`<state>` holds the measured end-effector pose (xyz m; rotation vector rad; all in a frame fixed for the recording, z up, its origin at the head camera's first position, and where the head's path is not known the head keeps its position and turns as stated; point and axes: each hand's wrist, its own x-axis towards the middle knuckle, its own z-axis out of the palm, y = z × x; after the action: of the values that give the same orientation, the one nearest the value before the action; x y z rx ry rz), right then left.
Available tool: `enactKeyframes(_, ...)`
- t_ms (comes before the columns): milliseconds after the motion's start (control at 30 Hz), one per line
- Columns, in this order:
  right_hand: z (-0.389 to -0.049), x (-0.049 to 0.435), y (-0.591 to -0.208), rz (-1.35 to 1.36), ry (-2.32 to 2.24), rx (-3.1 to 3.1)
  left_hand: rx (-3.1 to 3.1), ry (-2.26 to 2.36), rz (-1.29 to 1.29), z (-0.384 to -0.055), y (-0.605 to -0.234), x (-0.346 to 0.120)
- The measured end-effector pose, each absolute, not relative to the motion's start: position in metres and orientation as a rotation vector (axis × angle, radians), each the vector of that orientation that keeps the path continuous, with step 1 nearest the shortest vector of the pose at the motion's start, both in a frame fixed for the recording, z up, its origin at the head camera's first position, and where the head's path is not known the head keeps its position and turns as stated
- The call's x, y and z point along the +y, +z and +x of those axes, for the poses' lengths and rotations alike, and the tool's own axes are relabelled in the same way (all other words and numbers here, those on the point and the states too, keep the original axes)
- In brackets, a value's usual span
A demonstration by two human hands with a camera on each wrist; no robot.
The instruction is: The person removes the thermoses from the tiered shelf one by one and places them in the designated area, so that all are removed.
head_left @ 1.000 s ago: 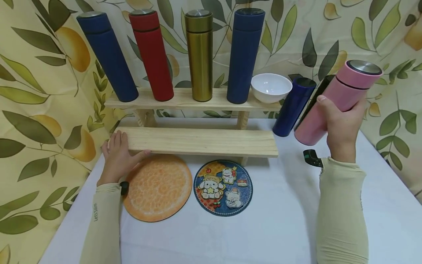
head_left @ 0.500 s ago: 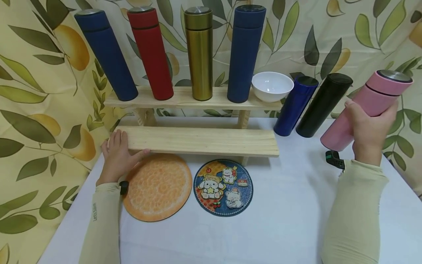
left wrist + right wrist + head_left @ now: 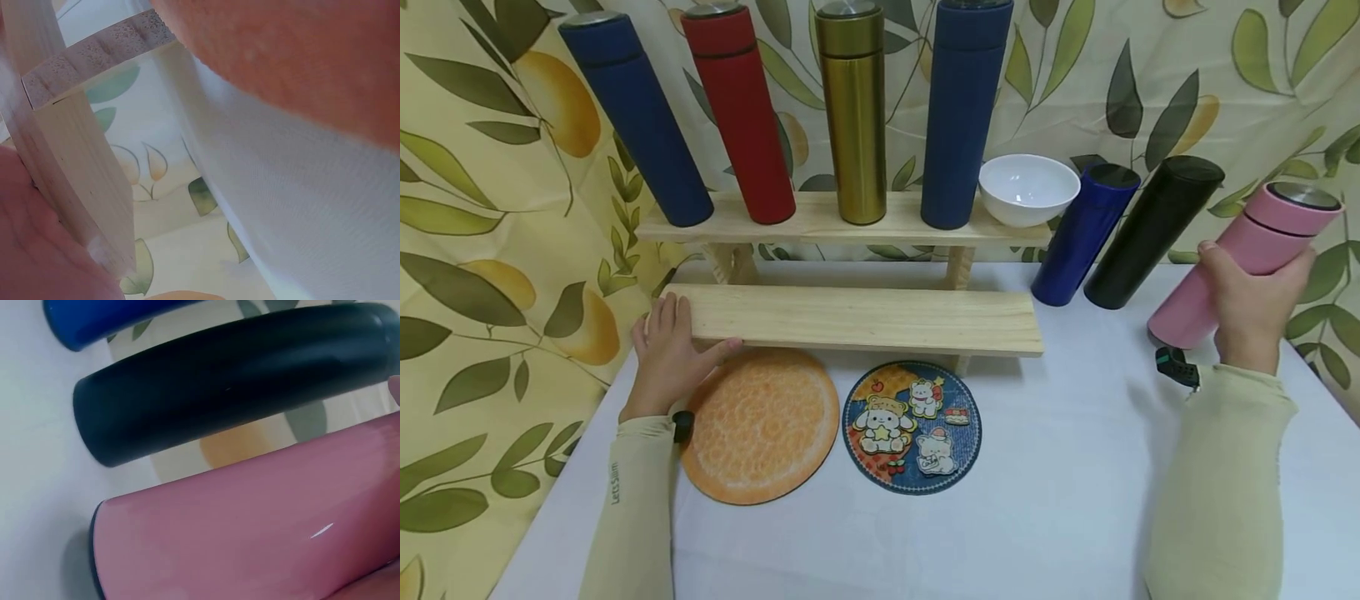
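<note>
My right hand (image 3: 1258, 304) grips a pink thermos (image 3: 1240, 258) with a steel-topped lid, at the right of the table. The right wrist view shows the base of this thermos close over the white cloth, with a shadow beside it. Left of it stand a black thermos (image 3: 1153, 233) and a shiny blue thermos (image 3: 1084, 235). My left hand (image 3: 666, 358) holds the left end of the lower board of a two-tier wooden shelf (image 3: 865, 318), its thumb along the front edge. The left wrist view shows the wooden end pieces (image 3: 81, 169) close to the hand.
The upper board (image 3: 808, 207) carries a dark blue thermos (image 3: 640, 125), a red thermos (image 3: 741, 117), a gold thermos (image 3: 853, 117), another dark blue thermos (image 3: 966, 117) and a white bowl (image 3: 1028, 192). In front lie an orange round mat (image 3: 763, 429) and a cartoon-printed round mat (image 3: 868, 475).
The right hand has carried the pink thermos right and lowered it, uncovering the black thermos. The left hand keeps its place on the shelf. The head view has shifted slightly.
</note>
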<state>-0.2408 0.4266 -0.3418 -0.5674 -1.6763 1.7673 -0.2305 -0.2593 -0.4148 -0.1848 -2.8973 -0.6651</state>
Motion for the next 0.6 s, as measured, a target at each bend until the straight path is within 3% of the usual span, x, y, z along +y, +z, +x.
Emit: enactKeyframes(600, -0.237, 0.430, -0.356, -0.636, 1.807, -1.770, -2.899, -0.685, -0.172, -0.231, -0.416, -0.259)
